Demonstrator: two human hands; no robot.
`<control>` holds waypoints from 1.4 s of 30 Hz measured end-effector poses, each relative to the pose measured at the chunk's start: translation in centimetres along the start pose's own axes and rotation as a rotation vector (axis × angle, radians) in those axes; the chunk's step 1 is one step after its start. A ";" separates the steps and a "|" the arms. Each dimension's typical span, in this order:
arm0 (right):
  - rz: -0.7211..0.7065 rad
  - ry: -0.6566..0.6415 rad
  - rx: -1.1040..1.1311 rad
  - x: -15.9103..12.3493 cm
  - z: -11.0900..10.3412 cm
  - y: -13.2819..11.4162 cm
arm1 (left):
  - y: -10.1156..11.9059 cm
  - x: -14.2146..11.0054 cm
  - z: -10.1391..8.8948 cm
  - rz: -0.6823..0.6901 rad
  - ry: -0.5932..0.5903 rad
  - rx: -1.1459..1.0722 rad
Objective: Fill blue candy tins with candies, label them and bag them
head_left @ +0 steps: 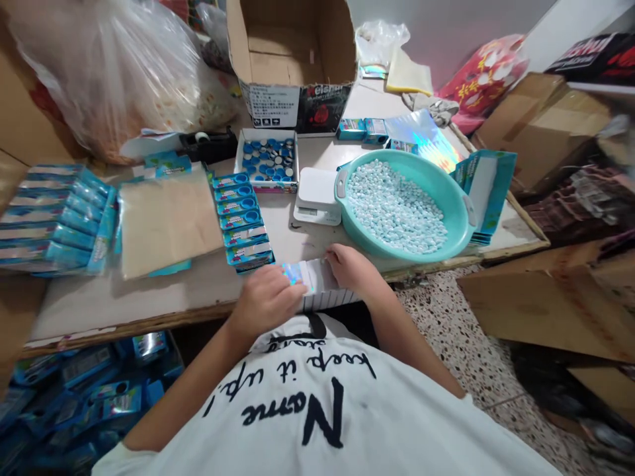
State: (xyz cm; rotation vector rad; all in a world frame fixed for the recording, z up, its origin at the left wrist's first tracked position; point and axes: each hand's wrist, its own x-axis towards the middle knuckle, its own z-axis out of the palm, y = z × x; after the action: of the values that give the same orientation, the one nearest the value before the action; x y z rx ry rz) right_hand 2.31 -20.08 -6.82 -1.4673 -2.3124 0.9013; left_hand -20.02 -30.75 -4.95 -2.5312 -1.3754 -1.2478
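Holographic silver card flashes between my hands at the near edge of the worn wooden table (198,291): my left hand (265,301) curls over one end of the small flat white-and-foil carton (317,283), my right hand (354,270) pinches the other. Just beyond stand the teal plastic basin of pale blue-white tablets (464,225) and a small white scale (317,195). The carton hangs partly over the edge; a loosened grip could, I judge, drop it to the floor

A flat, white, holographic-edged carton (320,284) lies at the table's near edge.
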 end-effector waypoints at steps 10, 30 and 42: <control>-0.045 0.062 0.060 -2.4 1.4 2.7 | 0.7 4.0 8.4 -0.474 -0.612 0.261; -0.008 0.086 0.093 -2.4 1.4 2.9 | 0.8 1.4 7.5 -0.262 -0.351 0.138; -0.065 0.088 0.113 -2.1 1.8 3.2 | 1.2 2.0 8.7 -0.415 -0.480 0.203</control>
State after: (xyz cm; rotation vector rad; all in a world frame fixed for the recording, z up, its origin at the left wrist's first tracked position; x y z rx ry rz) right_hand 4.64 -21.68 -9.98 -1.3504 -2.1951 0.9148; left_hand -13.00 -27.03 -9.26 -2.5784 -2.0805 -0.4781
